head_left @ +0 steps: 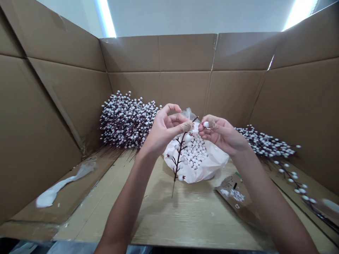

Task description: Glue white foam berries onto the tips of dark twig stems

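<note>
My left hand [169,123] pinches a dark artificial berry stem [179,155] near its upper end, between thumb and fingers. The stem hangs almost upright, with a few white berries on its side twigs and a bare wire at the bottom. In my right hand [221,132], a single white berry [206,124] is held between thumb and fingertips, a short gap to the right of the stem's tip. Both thumbs are wrapped in tan tape. Behind and below the hands sits a white plastic bag [217,155], open at the top, full of loose white berries [196,151].
Cardboard walls [182,53] surround the table [164,218]. A large pile of berry stems [127,120] lies back left, a smaller bunch [267,143] at right. A brown cardboard piece [238,197] bears white glue-like smears. A white plastic strip [60,187] lies left.
</note>
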### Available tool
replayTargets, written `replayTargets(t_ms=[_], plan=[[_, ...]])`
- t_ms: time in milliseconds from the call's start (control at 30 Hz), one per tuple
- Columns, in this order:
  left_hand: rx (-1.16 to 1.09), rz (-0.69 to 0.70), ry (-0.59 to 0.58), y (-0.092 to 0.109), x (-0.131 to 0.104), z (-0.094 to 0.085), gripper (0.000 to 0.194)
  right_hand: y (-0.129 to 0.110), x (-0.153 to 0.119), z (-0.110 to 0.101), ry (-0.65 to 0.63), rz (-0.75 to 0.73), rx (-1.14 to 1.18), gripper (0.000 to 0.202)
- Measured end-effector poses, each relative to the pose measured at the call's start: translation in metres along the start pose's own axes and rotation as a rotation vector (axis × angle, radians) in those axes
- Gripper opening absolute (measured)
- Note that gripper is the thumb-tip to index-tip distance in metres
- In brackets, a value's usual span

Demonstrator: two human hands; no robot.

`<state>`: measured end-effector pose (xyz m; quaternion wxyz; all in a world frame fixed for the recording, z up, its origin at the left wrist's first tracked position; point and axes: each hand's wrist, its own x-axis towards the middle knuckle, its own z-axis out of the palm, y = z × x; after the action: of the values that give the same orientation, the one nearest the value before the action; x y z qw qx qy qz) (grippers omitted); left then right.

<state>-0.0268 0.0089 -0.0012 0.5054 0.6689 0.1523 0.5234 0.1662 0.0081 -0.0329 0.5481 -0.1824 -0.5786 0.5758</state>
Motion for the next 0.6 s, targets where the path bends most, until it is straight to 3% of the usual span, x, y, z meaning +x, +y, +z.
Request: replayTargets(t_ms=[167,433,600], plan=[[-0.012,-0.012,-0.021,0.000,-0.002,0.007,0.043,-0.005,-0.005,0.008,0.132,-0.035,0.015,0.017],[0.026,-0.029,0.011,-0.002,-0.003,0.014,0.042,-0.017,-0.012,0.015,0.147,-0.144,-0.054,0.019],[0.061,-0.033,0.019,-0.001,-0.005,0.018,0.041,-0.017,-0.013,0.016,0.179,-0.212,-0.149,0.010]])
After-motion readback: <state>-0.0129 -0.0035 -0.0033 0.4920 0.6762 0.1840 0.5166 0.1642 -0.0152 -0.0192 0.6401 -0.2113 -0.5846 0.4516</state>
